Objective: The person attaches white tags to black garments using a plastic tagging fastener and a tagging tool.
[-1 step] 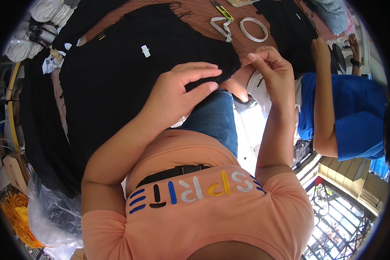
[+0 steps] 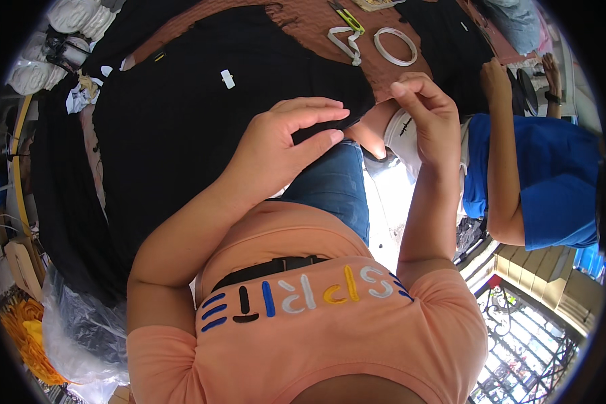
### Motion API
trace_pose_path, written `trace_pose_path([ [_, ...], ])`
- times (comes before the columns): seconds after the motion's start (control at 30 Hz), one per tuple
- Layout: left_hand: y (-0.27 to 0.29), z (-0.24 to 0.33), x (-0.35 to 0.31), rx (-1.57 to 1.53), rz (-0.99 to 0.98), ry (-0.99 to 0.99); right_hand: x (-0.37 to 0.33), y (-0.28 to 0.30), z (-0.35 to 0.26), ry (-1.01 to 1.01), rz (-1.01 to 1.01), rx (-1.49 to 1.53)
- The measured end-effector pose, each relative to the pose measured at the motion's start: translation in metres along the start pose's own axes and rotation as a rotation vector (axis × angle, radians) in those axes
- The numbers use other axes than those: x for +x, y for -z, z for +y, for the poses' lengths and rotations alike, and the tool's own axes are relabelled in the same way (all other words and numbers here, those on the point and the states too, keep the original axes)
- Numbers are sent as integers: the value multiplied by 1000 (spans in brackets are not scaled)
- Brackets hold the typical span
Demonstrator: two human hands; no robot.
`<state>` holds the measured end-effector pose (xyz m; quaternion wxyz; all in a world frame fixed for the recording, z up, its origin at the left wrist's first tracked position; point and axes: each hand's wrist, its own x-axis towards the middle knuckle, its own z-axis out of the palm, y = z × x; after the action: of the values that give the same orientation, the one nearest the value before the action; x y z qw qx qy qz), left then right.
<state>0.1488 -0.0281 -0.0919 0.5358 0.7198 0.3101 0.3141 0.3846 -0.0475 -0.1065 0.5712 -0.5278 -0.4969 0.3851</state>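
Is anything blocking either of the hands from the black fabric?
Nothing visible does. The left hand is at the near edge of the black fabric; the right hand, pinched, is beside its corner. The white ring lies beyond, out of the way.

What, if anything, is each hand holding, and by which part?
Cannot be told: the left hand is at the edge of the black cloth, thumb and fingers apart; the right hand is pinched, anything inside too small to see.

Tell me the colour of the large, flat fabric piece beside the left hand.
The large fabric piece is black, showing best in the head view.
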Motion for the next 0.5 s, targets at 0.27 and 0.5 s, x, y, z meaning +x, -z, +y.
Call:
trace_pose_path([
  [0.27, 9, 11, -3, -119, 70, -24, -15, -54, -15, -320, -194, 696],
  [0.5, 9, 9, -6, -275, 189, 127, -7, -73, -32, -373, -294, 608],
])
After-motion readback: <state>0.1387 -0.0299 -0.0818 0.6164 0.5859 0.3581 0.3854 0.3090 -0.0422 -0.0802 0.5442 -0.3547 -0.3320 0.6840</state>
